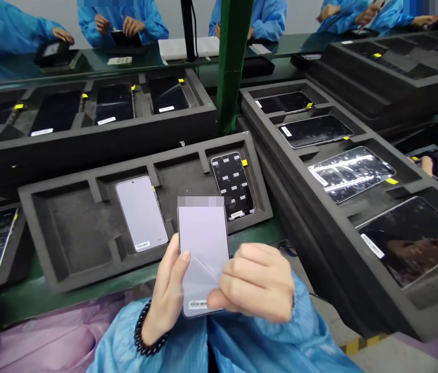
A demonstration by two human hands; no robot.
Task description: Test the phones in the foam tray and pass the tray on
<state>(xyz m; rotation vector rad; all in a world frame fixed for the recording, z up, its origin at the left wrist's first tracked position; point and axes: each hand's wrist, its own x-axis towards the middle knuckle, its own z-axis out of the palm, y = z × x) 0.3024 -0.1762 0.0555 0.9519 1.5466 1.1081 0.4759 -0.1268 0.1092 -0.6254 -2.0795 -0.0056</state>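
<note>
While we sit at a green-topped workbench (28, 299), our left hand (168, 290) wraps the left edge of a slim, pale-lilac phone (203, 233), thumb laid on its face, and our right hand (258, 285) is closed in a pinch on the clear protective film (205, 267) at the phone's lower right, where the film shows a slanted crease. The phone is held off the bench above our blue sleeves, its top just in front of the near edge of a dark grey foam tray (75, 228). A second pale phone with a white label (141, 213) lies in the tray's middle compartment, and a black phone dotted with white stickers (233, 185) lies in the compartment at its right end; the left compartment holds nothing. A black bead bracelet (141, 336) circles our left wrist. Stacked grey foam trays of dark-screened phones (281, 171) line the bench's right edge, a green post (232, 62) rises behind, and co-workers in blue gowns (123, 20) work along the far edge.
</note>
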